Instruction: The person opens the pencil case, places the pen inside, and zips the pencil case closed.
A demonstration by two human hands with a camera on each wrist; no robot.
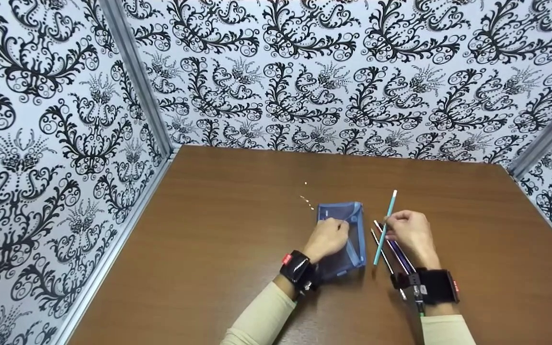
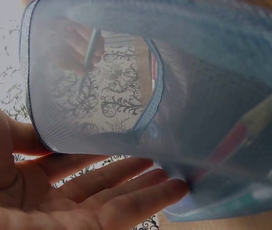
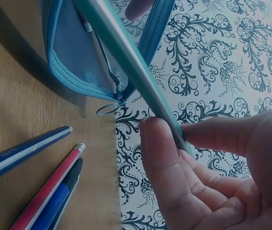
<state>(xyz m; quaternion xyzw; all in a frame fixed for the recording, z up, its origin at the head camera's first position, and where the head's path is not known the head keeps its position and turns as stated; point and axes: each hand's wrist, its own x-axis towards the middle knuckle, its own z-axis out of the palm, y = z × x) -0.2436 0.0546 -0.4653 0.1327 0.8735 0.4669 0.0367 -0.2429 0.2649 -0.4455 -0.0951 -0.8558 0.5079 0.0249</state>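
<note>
Where thumb and fingertips come together, the right hand [image 1: 410, 232] pinches the teal pencil [image 1: 382, 239] near its middle, off the table [image 1: 209, 215], with the white end pointing between twelve and one o'clock. To my eye it should be light, stiff and a bit slick, apt to swivel in so small a grip; the middle of the shaft seems the steadiest hold. At nine o'clock from that hand, the pouch [image 1: 356, 239] gapes towards it. The left hand [image 1: 328, 237] holds the pouch's edge, thumb partly hidden, so I can't tell how firmly. Its mesh looks soft and likely to sag; the zip rim would make a better handhold. A sharpened pencil [image 2: 224, 146] shows through. Around seven o'clock from the right hand lie a navy pencil [image 3: 28, 153], a red pencil [image 3: 47, 190] and a blue pen [image 3: 54, 200].
</note>
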